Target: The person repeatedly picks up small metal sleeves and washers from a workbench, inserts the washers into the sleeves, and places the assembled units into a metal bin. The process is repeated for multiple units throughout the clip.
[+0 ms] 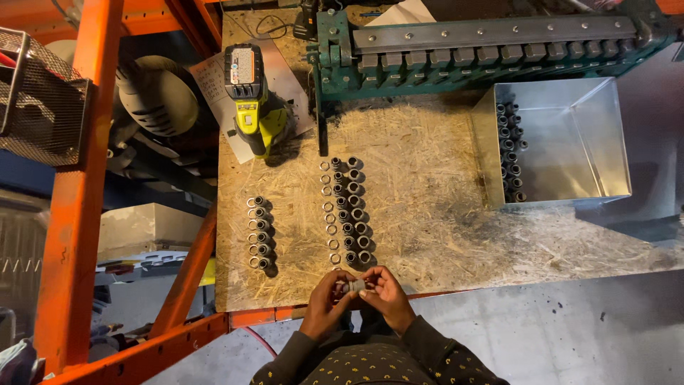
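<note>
Both hands meet at the near edge of the table (pixel 427 235), just below the middle rows of fittings. Left hand (pixel 324 303) and right hand (pixel 388 296) pinch one small grey metal fitting (pixel 354 286) between fingers and thumbs, one hand at each end, likely so the two ends can be turned against each other.

Middle rows of fittings (pixel 345 210): loose rings in one column, threaded bodies upright in two more beside it, probably sorted for easy picking. A shorter row (pixel 258 232) stands to their left. Yellow cordless drill (pixel 249 96) stands beyond that row. An open metal tray (pixel 563 139) to the right of the rows holds more fittings along its left wall. Green bending machine (pixel 484 50) sits at the far edge.
</note>
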